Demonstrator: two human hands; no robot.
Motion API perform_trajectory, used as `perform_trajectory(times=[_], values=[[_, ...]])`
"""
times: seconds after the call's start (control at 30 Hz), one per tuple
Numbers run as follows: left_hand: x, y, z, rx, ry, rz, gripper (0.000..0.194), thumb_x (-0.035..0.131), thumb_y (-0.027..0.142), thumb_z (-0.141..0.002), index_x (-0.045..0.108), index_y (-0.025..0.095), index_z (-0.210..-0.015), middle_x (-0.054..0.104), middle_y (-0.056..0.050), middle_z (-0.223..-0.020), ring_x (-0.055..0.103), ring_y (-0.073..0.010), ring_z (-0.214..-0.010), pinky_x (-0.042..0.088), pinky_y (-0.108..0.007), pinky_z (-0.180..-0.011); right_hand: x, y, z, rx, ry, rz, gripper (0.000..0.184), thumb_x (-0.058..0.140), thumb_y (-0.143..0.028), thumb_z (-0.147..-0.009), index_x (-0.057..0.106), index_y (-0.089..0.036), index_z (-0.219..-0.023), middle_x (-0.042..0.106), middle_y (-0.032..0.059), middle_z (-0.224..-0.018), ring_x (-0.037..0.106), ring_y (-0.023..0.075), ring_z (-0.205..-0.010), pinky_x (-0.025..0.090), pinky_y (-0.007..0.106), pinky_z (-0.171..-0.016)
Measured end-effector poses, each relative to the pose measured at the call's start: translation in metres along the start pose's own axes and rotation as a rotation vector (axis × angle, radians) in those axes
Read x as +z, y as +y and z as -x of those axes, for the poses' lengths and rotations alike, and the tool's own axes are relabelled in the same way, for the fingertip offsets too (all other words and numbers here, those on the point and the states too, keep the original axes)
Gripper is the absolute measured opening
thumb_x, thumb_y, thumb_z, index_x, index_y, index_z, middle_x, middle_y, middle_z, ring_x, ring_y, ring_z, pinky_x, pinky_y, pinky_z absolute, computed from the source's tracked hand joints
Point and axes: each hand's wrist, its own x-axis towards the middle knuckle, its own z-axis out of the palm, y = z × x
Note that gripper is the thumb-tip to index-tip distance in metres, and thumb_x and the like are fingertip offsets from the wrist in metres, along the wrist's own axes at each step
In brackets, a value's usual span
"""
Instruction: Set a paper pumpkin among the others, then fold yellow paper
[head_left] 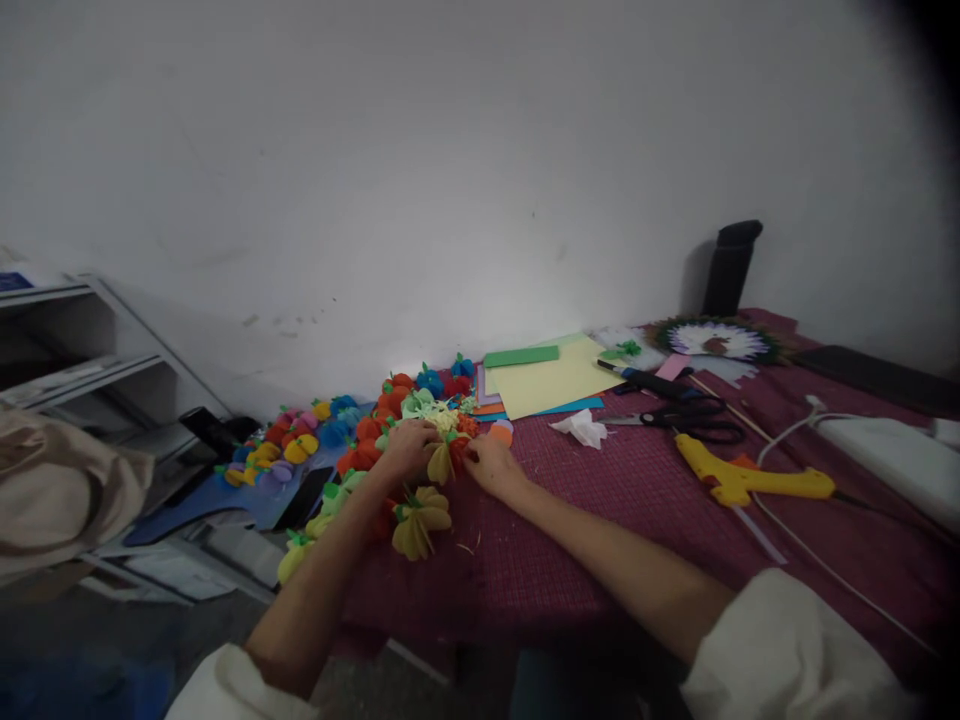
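My right hand (496, 468) has its fingertips closed on the edge of a small red folded-paper pumpkin (457, 450). Just left of it, my left hand (409, 448) lies over the pile with its fingers bent together; what is under them is hidden. Between the two hands is a yellow-tan paper pumpkin (440, 464), and a larger one of that colour (421, 522) lies nearer the front edge. Orange paper pumpkins (360, 456) and pale green ones crowd around my left forearm, which covers some of them. Several have green leaf tops.
Coloured paper sheets (547, 375) lie behind my hands, with a green strip (521, 355) on top. Rightward are a crumpled tissue (581, 429), black scissors (679, 415), a yellow glue gun (750, 475) with its cord, and a white power strip (892, 465). More paper pumpkins (300, 448) sit on a blue board at left.
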Motion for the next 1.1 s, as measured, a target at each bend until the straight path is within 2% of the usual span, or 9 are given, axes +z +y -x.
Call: perform_trajectory(times=[0.13, 0.27, 0.43, 0.57, 0.7, 0.93, 1.1], values=[[0.008, -0.007, -0.001, -0.025, -0.004, -0.02, 0.018, 0.053, 0.023, -0.075, 0.07, 0.025, -0.081, 0.065, -0.004, -0.098, 0.052, -0.0217, -0.095, 0.037, -0.031, -0.079, 0.002, -0.009, 0.003, 0.006, -0.032, 0.001, 0.016, 0.051, -0.024, -0.081, 0.064, -0.015, -0.082, 0.063, 0.0077, -0.085, 0.055, 0.0161, -0.078, 0.037, 0.025, -0.068], [0.016, -0.015, 0.002, -0.091, 0.019, -0.05, 0.02, 0.054, 0.02, -0.073, 0.07, 0.027, -0.085, 0.062, -0.005, -0.11, 0.048, -0.0269, -0.105, 0.036, -0.037, -0.08, 0.004, -0.011, 0.011, 0.012, -0.104, -0.003, 0.015, 0.056, -0.027, -0.079, 0.064, -0.015, -0.085, 0.061, 0.0082, -0.09, 0.056, 0.0173, -0.082, 0.038, 0.025, -0.069], [0.006, -0.023, 0.015, -0.166, 0.034, -0.077, 0.026, 0.053, 0.017, -0.072, 0.069, 0.027, -0.089, 0.059, -0.004, -0.116, 0.047, -0.0281, -0.107, 0.038, -0.039, -0.081, 0.002, -0.007, 0.018, 0.03, -0.144, -0.012, 0.018, 0.058, -0.032, -0.078, 0.064, -0.018, -0.087, 0.06, 0.0065, -0.093, 0.056, 0.0175, -0.085, 0.039, 0.025, -0.07], [-0.007, -0.019, 0.03, -0.204, 0.02, -0.094, 0.022, 0.05, 0.021, -0.074, 0.071, 0.025, -0.082, 0.062, -0.004, -0.112, 0.051, -0.0262, -0.104, 0.041, -0.037, -0.08, -0.003, -0.006, 0.022, 0.05, -0.175, 0.028, 0.021, 0.057, -0.035, -0.078, 0.065, -0.019, -0.087, 0.06, 0.0064, -0.093, 0.057, 0.0173, -0.084, 0.04, 0.025, -0.07], [-0.012, -0.014, 0.038, -0.205, -0.018, -0.102, 0.02, 0.053, 0.026, -0.074, 0.071, 0.027, -0.083, 0.062, -0.001, -0.111, 0.053, -0.024, -0.103, 0.042, -0.034, -0.082, -0.007, -0.008, 0.026, 0.028, -0.209, 0.038, 0.022, 0.054, -0.034, -0.078, 0.068, -0.021, -0.088, 0.062, 0.0067, -0.094, 0.059, 0.018, -0.085, 0.041, 0.026, -0.071], [-0.009, -0.005, 0.032, -0.204, -0.015, -0.096, 0.023, 0.053, 0.028, -0.076, 0.07, 0.03, -0.092, 0.06, -0.002, -0.116, 0.052, -0.0254, -0.107, 0.042, -0.037, -0.083, -0.016, -0.011, 0.022, 0.016, -0.269, 0.067, 0.027, 0.049, -0.037, -0.079, 0.071, -0.021, -0.084, 0.068, 0.0078, -0.085, 0.062, 0.0213, -0.084, 0.043, 0.028, -0.069], [-0.006, -0.003, 0.024, -0.151, -0.007, -0.084, 0.025, 0.052, 0.031, -0.077, 0.069, 0.03, -0.094, 0.058, -0.002, -0.118, 0.051, -0.0257, -0.108, 0.043, -0.037, -0.082, -0.011, -0.005, 0.021, 0.062, -0.231, 0.068, 0.028, 0.051, -0.042, -0.078, 0.069, -0.02, -0.082, 0.067, 0.0076, -0.086, 0.061, 0.0205, -0.082, 0.043, 0.028, -0.067]])
